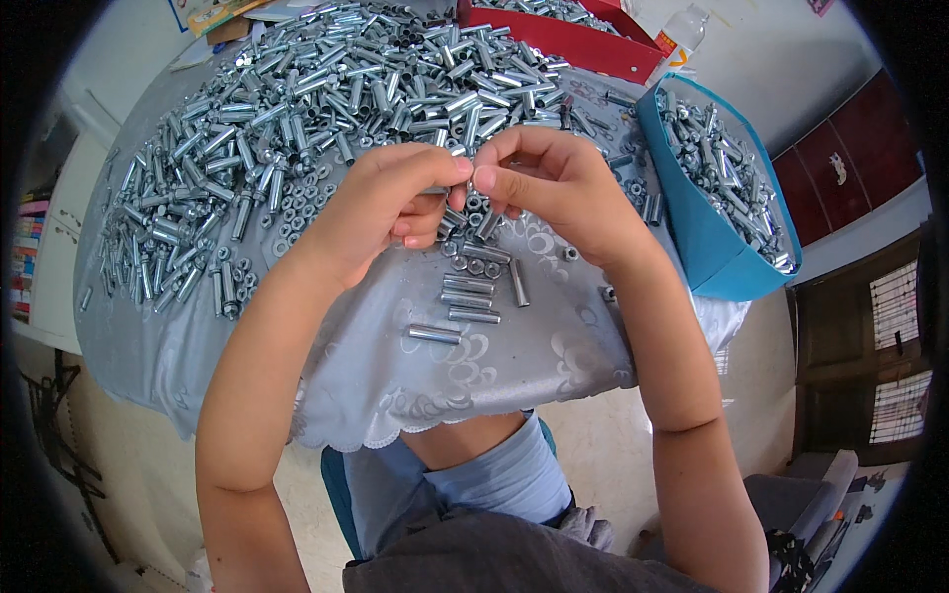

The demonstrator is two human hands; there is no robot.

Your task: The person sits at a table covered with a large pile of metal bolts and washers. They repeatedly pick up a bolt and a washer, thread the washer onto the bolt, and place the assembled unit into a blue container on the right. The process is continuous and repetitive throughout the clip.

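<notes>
My two hands meet fingertip to fingertip above the near part of the table. The thumb and fingers of my left hand (381, 193) are pinched, and its other fingers curl in. My right hand (559, 188) also pinches, thumb against forefinger. Between the fingertips shows a small shiny metal fastener (472, 184), mostly hidden by the fingers. Just below my hands are hex nuts (476, 266) and several loose metal sleeves (468, 299). One more sleeve (435, 334) lies apart, closer to the table's front edge.
A big heap of metal sleeves and bolts (376, 79) covers the far and left table, on a grey patterned tablecloth (366, 366). At right stands a blue box (692, 232) full of assembled bolts. A red box (583, 44) and a plastic bottle (682, 38) stand at the back.
</notes>
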